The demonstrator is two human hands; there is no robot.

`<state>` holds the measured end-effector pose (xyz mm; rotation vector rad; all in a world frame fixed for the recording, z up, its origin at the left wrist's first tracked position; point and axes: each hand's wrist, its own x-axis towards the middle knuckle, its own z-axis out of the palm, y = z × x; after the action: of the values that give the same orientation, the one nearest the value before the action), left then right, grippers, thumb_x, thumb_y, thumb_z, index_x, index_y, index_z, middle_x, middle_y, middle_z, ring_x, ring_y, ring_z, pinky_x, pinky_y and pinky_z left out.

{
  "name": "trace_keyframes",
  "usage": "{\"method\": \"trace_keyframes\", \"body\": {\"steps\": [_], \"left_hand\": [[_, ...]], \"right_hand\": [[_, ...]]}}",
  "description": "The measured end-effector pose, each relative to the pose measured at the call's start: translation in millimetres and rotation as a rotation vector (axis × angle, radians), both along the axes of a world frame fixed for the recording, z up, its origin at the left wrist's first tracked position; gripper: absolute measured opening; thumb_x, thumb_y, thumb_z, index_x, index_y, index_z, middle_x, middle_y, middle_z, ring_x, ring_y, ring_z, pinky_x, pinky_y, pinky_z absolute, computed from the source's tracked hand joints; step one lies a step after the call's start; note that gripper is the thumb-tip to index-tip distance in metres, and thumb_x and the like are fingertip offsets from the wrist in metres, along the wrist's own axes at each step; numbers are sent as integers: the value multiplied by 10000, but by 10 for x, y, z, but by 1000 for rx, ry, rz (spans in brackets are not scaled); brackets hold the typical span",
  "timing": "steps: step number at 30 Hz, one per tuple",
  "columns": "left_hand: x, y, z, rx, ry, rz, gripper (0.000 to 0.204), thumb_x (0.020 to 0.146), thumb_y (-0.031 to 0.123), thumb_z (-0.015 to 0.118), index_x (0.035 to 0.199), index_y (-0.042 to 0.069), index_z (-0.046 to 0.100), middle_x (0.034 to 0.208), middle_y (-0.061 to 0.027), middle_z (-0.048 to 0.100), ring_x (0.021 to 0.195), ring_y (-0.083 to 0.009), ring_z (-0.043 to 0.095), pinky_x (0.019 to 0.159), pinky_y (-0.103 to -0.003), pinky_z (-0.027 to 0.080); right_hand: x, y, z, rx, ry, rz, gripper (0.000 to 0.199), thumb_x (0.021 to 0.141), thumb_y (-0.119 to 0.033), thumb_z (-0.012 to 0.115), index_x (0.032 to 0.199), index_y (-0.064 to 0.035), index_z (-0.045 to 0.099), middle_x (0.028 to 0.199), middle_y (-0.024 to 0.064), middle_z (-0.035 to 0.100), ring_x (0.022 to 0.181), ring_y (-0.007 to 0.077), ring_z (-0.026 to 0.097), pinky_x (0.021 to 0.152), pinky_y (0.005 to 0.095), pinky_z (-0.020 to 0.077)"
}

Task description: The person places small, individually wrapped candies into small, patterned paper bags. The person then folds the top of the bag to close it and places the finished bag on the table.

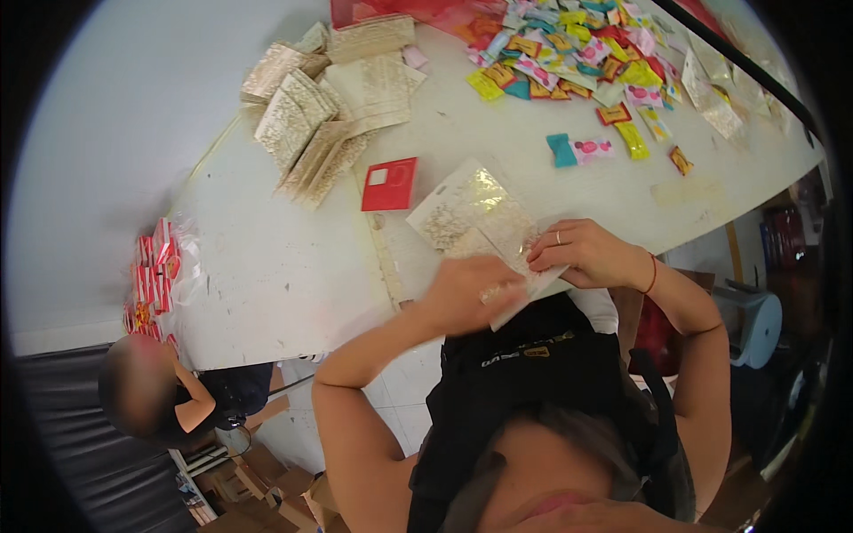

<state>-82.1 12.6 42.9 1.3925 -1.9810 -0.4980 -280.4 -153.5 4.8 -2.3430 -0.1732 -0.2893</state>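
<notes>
A flat cream pouch with a pale speckled pattern and a shiny front lies at the near edge of the white table, its lower end reaching over toward my body. My right hand, with a ring and a thin red cord at the wrist, has its fingers closed on the pouch's right side. Across the lower left part of the pouch lies my left hand, smeared by motion, so its fingers are unclear. A red square card with a small pale patch rests just left of the pouch.
Stacks of similar patterned pouches spread over the far left of the table. Wrapped sweets in many colours are heaped at the far right, several lying loose nearer. Red packets sit at the left edge beside another person.
</notes>
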Motion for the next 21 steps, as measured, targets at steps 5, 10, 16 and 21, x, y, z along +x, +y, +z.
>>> {"method": "trace_keyframes", "body": {"steps": [5, 10, 16, 21], "left_hand": [[198, -212, -268, -153, -250, -11, 127, 856, 186, 668, 909, 73, 646, 834, -67, 578, 878, -286, 582, 791, -377, 471], [247, -211, -515, -182, -43, 56, 200, 869, 157, 587, 701, 64, 532, 703, -79, 463, 689, -287, 493, 635, -393, 400], [243, -156, -559, -373, 141, 38, 345, 903, 202, 470, 585, 70, 445, 599, -85, 378, 523, -276, 419, 486, -396, 307], [140, -95, -475, -407, 97, 86, 361, 908, 228, 471, 590, 58, 457, 606, -83, 401, 513, -266, 421, 478, -387, 307]], "right_hand": [[-104, -9, 99, 176, 31, -35, 275, 773, -156, 749, 1018, -52, 676, 1079, 97, 673, 1046, 300, 630, 906, 388, 504], [45, -80, 295, 104, 215, 85, 420, 803, -380, 734, 1004, -18, 662, 1062, 124, 670, 975, 323, 646, 815, 412, 523], [577, 240, 266, -284, 339, -174, 388, 779, -330, 728, 920, 0, 582, 963, 162, 623, 790, 312, 648, 645, 409, 520], [717, 341, 138, -428, 93, -332, 368, 698, -211, 727, 949, -12, 545, 1020, 164, 586, 725, 299, 648, 600, 387, 525]]}}
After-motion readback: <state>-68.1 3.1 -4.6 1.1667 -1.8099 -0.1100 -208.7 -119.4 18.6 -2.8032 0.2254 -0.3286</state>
